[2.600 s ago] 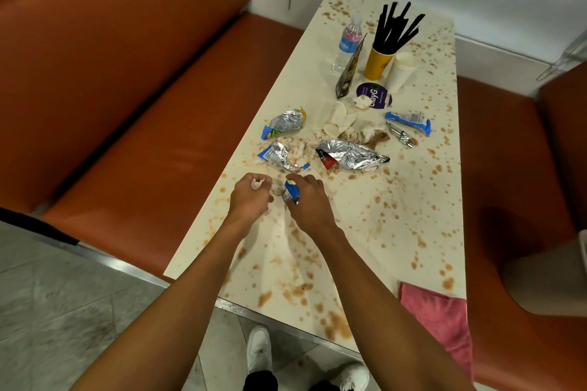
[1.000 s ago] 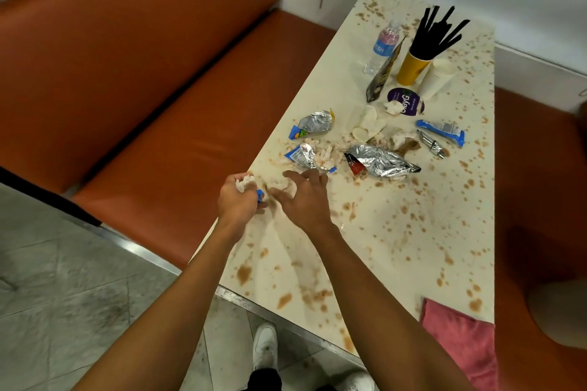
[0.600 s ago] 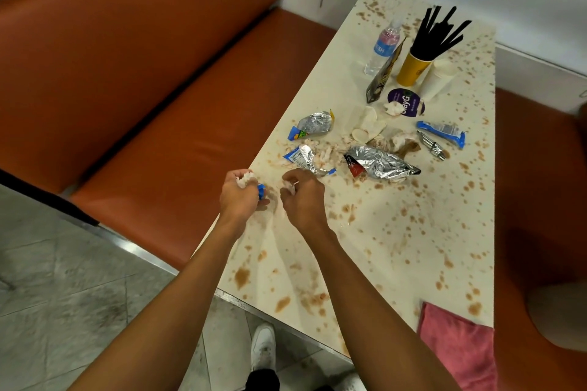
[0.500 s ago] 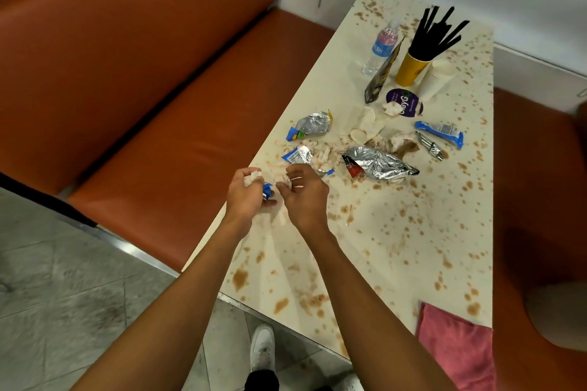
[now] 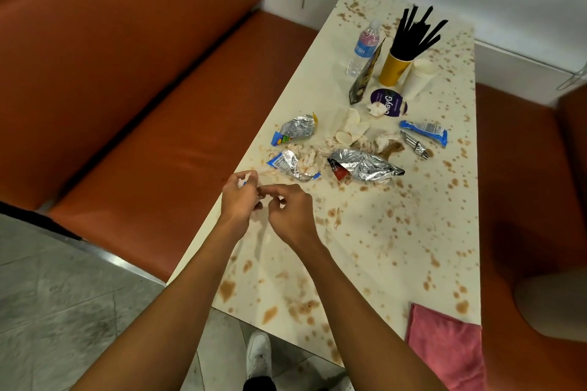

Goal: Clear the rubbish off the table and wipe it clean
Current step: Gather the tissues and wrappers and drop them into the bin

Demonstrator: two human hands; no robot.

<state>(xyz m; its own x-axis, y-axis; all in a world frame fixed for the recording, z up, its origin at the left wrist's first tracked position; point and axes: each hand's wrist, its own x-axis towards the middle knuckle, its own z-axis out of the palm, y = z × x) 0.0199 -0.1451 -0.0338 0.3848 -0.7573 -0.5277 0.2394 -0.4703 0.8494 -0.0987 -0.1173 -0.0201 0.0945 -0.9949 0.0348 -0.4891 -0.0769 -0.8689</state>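
Head view: left hand [image 5: 238, 197] is curled tight round soft white scraps [image 5: 247, 175] and a bit of blue. Right hand [image 5: 290, 209] is right beside it, fingers bent; I cannot tell what it holds. Just past both hands, shiny crinkly silver wrappers [image 5: 365, 165] lie on the cream, brown-spotted table [image 5: 397, 232].

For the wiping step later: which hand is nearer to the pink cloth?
Right. The right hand is beyond the pink cloth and to its left; the left hand, gripping scraps, is further left.
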